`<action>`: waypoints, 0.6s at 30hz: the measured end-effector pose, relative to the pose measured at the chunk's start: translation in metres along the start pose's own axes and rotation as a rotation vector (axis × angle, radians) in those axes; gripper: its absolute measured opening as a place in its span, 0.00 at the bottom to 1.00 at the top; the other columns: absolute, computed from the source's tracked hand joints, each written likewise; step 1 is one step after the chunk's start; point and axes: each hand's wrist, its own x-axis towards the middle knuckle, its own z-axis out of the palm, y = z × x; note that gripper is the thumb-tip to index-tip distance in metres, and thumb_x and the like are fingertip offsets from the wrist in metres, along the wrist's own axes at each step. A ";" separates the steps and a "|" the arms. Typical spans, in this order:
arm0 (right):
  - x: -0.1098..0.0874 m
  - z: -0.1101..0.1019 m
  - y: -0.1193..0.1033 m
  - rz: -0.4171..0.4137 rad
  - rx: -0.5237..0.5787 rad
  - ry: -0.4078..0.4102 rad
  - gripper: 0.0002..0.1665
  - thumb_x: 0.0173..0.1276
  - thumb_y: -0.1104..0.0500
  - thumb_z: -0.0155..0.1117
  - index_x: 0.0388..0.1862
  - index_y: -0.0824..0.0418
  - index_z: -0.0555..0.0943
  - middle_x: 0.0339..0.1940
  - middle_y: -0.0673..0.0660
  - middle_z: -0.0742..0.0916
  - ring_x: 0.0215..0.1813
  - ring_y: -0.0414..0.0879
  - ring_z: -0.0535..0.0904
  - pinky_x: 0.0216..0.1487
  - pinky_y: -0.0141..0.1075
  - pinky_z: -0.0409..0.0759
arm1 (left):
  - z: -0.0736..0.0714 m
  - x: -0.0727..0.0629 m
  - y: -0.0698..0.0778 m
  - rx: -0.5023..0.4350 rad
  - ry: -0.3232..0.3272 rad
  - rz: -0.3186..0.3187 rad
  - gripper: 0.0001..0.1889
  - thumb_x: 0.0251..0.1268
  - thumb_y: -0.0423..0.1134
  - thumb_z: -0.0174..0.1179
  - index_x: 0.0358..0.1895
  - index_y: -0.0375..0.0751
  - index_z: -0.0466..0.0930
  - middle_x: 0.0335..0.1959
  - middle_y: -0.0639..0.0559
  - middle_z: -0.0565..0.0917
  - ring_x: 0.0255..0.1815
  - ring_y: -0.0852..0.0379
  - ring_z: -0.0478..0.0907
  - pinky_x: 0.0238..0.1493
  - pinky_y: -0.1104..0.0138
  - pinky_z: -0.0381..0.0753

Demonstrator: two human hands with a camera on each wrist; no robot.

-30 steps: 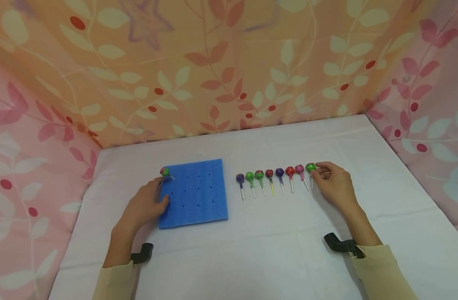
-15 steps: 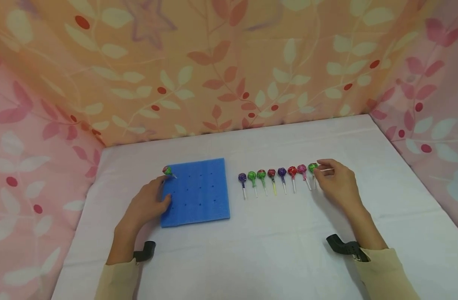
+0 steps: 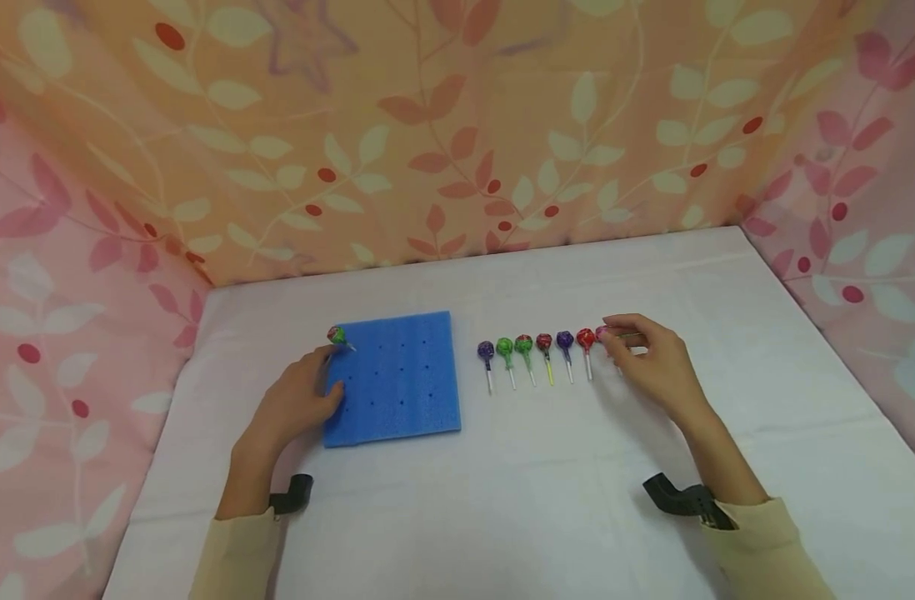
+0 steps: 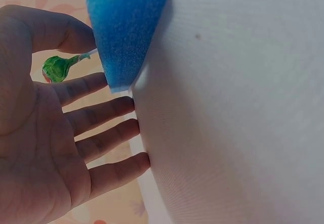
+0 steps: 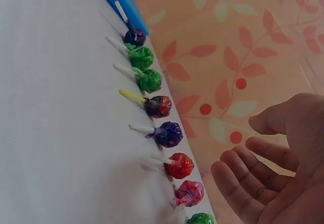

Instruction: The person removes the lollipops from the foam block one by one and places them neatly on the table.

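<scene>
In the head view, my left hand (image 3: 296,400) rests at the left edge of a blue foam board (image 3: 420,408) dotted with small holes. Its thumb touches the board and its fingers lie fairly straight along the edge, as the left wrist view shows. A red and green lollipop (image 3: 337,335) stands with its stick in the board's far left corner. My right hand (image 3: 656,358) hovers over the right end of a lollipop row, fingers loosely bent and holding nothing. Beneath it are a pink lollipop (image 5: 190,193) and a green lollipop (image 5: 201,219), mostly hidden in the head view.
Left of the right hand lie a red lollipop (image 3: 586,337), a dark purple lollipop (image 3: 565,339) and several others, sticks toward me. A white cloth covers the table (image 3: 472,517). Patterned curtains (image 3: 457,125) enclose its back and sides.
My right hand has moved left, from beside the green lollipop at the row's end to above the pink one. The left hand stays at the board's edge.
</scene>
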 end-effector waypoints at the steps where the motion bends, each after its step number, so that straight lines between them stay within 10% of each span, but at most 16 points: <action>1: 0.000 0.002 -0.002 -0.011 0.009 -0.003 0.22 0.77 0.51 0.67 0.64 0.61 0.84 0.51 0.63 0.91 0.50 0.58 0.89 0.42 0.19 0.77 | 0.000 0.000 0.000 0.000 0.000 -0.001 0.35 0.74 0.44 0.57 0.80 0.34 0.62 0.78 0.29 0.71 0.77 0.26 0.69 0.74 0.31 0.70; 18: 0.010 0.046 -0.040 -0.118 0.172 -0.148 0.19 0.77 0.55 0.68 0.62 0.59 0.84 0.54 0.59 0.92 0.56 0.52 0.88 0.52 0.26 0.85 | 0.000 0.002 0.000 -0.009 0.004 0.009 0.35 0.74 0.43 0.57 0.79 0.33 0.62 0.77 0.29 0.71 0.76 0.26 0.69 0.74 0.31 0.70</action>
